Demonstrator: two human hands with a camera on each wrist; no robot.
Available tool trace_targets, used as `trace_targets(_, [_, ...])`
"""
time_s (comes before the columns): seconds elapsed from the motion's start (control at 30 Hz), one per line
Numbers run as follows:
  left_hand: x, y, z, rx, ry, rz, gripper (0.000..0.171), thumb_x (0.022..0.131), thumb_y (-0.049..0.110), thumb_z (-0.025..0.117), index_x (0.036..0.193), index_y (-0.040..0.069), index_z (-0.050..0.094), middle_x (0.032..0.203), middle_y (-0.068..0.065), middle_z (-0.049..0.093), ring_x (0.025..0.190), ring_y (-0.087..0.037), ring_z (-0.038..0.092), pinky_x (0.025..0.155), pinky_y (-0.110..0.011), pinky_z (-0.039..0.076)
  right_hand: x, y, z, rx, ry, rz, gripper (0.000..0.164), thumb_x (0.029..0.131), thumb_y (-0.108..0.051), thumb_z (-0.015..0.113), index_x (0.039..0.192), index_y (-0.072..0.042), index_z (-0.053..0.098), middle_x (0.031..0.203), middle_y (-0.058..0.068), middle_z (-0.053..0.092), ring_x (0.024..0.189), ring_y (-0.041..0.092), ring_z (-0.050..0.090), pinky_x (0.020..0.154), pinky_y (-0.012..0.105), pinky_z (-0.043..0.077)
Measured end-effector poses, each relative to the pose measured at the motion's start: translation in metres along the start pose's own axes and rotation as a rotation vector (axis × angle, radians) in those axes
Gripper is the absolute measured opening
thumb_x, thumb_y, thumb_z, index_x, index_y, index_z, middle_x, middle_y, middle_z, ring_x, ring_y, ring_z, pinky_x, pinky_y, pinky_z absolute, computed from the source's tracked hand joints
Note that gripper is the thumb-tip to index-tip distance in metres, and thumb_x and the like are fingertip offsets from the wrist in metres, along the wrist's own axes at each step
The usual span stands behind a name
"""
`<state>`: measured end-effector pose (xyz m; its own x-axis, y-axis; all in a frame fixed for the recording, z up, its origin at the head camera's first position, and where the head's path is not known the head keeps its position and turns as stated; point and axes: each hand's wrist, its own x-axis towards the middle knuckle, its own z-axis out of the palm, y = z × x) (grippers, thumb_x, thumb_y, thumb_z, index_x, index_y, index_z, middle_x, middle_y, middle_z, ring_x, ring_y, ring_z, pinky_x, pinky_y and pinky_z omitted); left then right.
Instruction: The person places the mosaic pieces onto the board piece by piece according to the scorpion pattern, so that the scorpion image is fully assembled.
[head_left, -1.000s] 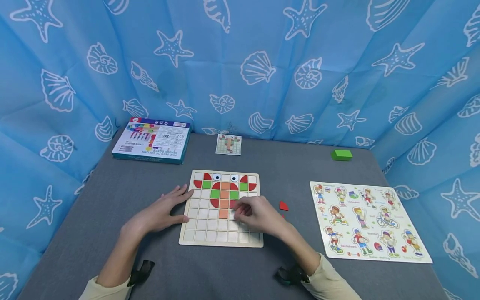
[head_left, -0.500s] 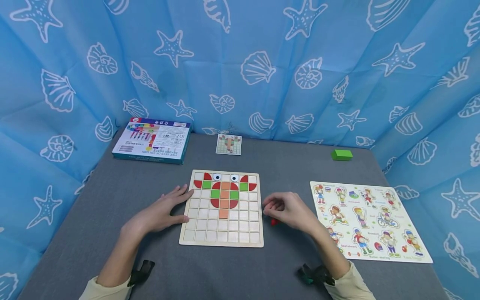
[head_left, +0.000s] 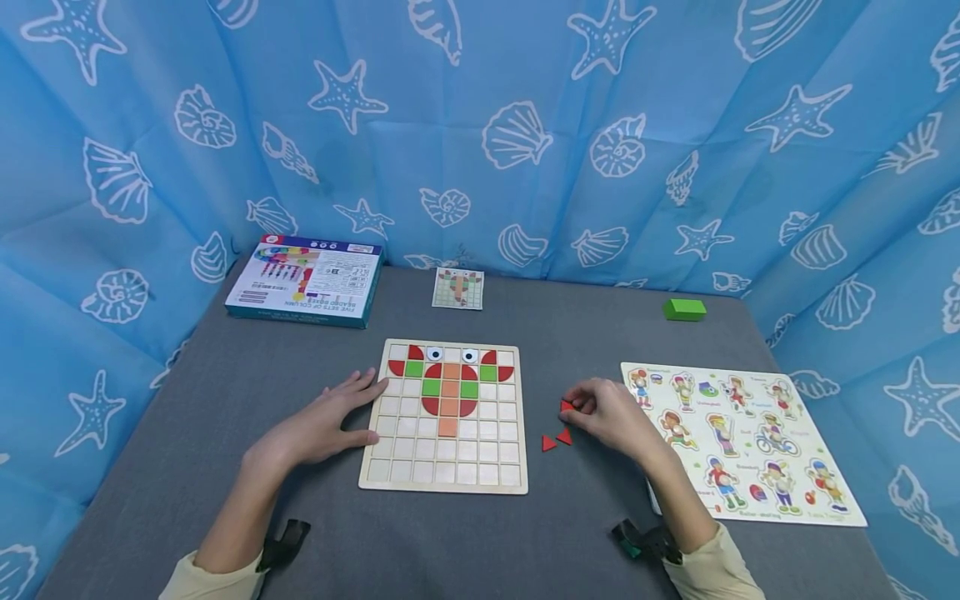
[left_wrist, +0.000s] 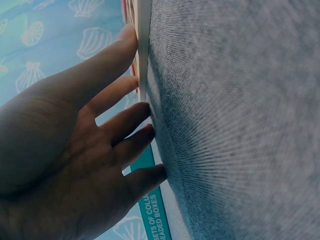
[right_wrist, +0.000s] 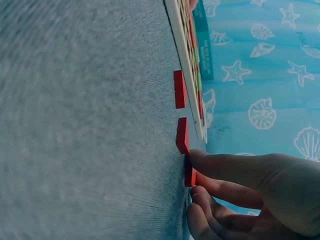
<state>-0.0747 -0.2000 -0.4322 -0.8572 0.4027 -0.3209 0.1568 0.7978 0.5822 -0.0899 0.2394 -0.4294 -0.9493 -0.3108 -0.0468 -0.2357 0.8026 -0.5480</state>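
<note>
In the head view my left hand point(head_left: 318, 429) rests at the left edge of the wooden grid board point(head_left: 442, 477), fingers spread and thumb on the rim. Red, green, orange and eye tiles fill part of the board's upper cells. To the board's right, my right hand point(head_left: 611, 417) pinches a red quarter-round tile point(head_left: 567, 406) between thumb and fingers, low at the tabletop. Two red triangle tiles point(head_left: 549, 444) lie beside its fingertips. The right wrist view shows the pinched tile point(right_wrist: 190, 172) in line with the other two; the fingers hide part of it.
A small pattern card point(head_left: 457, 289) lies behind the board, with a flat box point(head_left: 303, 282) at the back left. A green block point(head_left: 684, 310) sits at the back right. A sports-figure puzzle board point(head_left: 742, 450) lies right, partly under my right forearm.
My right hand has moved from the board's lower right to the red tiles on the table, uncovering the red quarter-round at the board's middle. My left hand has stayed still.
</note>
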Motion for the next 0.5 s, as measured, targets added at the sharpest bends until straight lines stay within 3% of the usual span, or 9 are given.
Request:
trace_targets(0.33, [0.000,-0.001,0.001,-0.002,0.005,-0.004,0.087,0.100,0.033,0.080,0.171,0.012,0.035,0.179,-0.025,0.024,0.168,-0.051,0.014,0.131,-0.078,0.013,-0.001,-0.003,0.000,0.023,-0.008,-0.001,0.014,0.091,-0.008,0.086,0.097,-0.007,0.073,0.086,0.002,0.075,0.077,0.007,0.067,0.068,0.023,0.055])
trace_targets(0.5, [0.000,-0.001,0.001,-0.002,0.006,0.000,0.087,0.099,0.033,0.080,0.170,0.012,0.035,0.179,-0.025,0.024,0.168,-0.052,0.015,0.131,-0.078,0.014,-0.005,-0.012,0.000,0.128,-0.018,0.002,0.010,0.093,-0.006,0.083,0.100,-0.008,0.076,0.093,0.005,0.078,0.077,0.009,0.072,0.066,0.021,0.056])
